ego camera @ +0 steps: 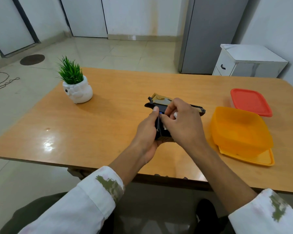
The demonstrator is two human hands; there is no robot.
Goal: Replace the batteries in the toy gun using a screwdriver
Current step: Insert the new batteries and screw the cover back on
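Observation:
A black and gold toy gun (161,101) is held over the middle of the wooden table (108,125), barrel pointing right and grip towards me. My left hand (146,132) grips the gun's handle from the left, thumb up along it. My right hand (181,122) curls over the handle from the right, its fingertips pinching a small part with a blue end (160,113) at the opened grip. Whether that part is a battery I cannot tell. Small metal contacts (165,127) show between my hands. No screwdriver is in view.
An orange plastic box (240,130) sits on its orange lid (254,159) at the right, close to my right forearm. A red-lidded container (250,101) lies behind it. A white pot with a green plant (77,89) stands at the far left.

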